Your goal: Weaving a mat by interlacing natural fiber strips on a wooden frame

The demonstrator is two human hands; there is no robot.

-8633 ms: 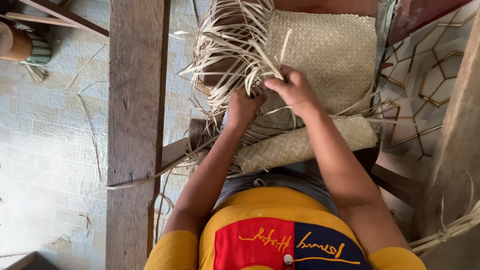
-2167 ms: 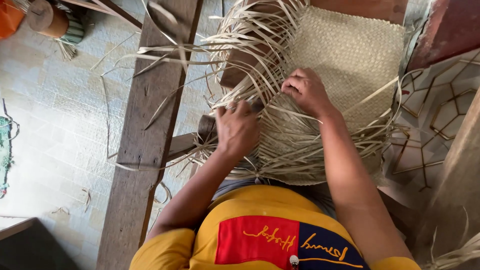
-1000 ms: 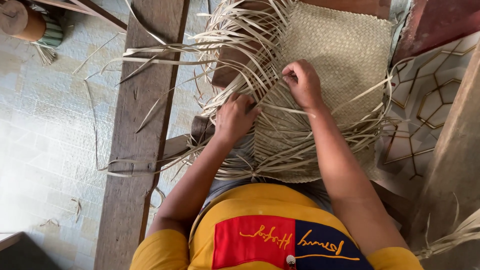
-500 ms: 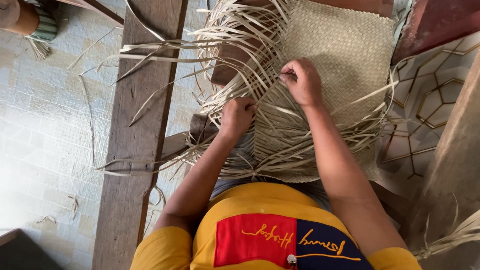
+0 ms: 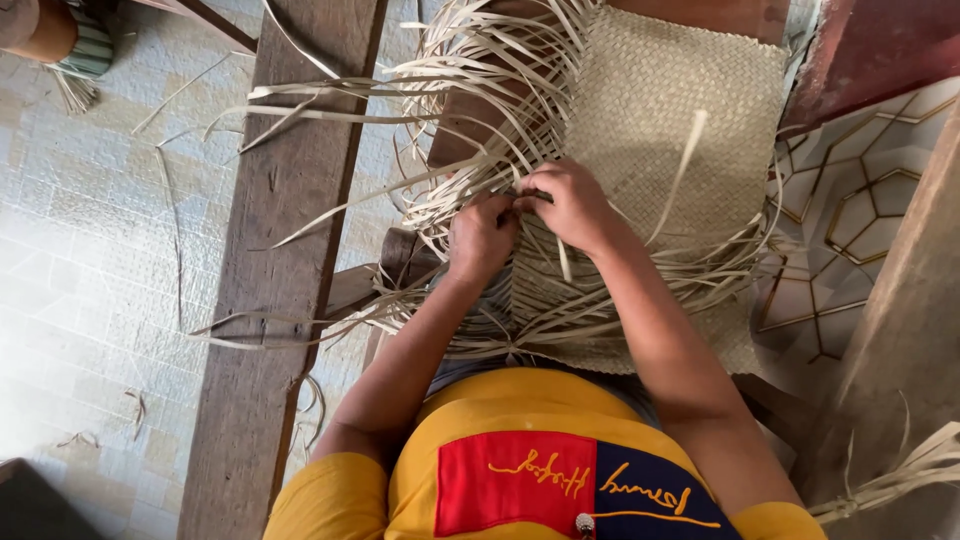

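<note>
A pale woven straw mat (image 5: 680, 110) lies across my lap, its left and near edges ending in several loose flat strips (image 5: 450, 90). My left hand (image 5: 480, 235) is closed on strips at the mat's unfinished left edge. Close beside it, my right hand (image 5: 570, 200) pinches strips at the same spot, fingertips nearly touching the left hand. One loose strip stands up over the mat to the right of my right hand. Both forearms reach forward from my yellow shirt.
A wide wooden plank (image 5: 280, 300) runs along the left beside me. Pale floor tiles (image 5: 90, 260) carry scattered strip offcuts. Patterned tiles (image 5: 850, 250) and a wooden beam (image 5: 900, 350) are on the right. A striped object (image 5: 80, 50) sits at top left.
Both hands have drawn together at the mat's left edge; the right hand moved down-left toward the left. A strip now stands up over the mat.
</note>
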